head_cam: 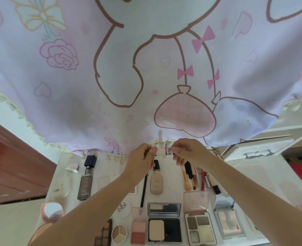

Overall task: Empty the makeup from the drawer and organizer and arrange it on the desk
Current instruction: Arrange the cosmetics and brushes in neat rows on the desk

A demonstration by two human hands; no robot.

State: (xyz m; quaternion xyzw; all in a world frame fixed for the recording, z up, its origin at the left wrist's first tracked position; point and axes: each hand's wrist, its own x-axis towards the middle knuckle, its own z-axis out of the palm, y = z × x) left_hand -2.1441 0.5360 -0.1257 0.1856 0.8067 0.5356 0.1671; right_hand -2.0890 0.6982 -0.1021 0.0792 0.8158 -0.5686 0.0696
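Both my hands are raised over the far part of the white desk [111,167]. My left hand [143,157] and my right hand [185,152] each pinch one end of a small pale pink tube with a printed label [164,151], held level between them. Below lie rows of makeup: a dark bottle [85,185], a beige foundation bottle [156,181], several brushes and pencils [196,176], an open powder compact [164,226], a blush palette [138,228] and an eyeshadow palette [199,226].
A pink cartoon-print curtain [146,68] hangs behind the desk. A white drawer unit [256,150] stands at the right. A pink and white case [52,210] sits at the desk's left edge, and a round three-part pan [119,234] lies near the front.
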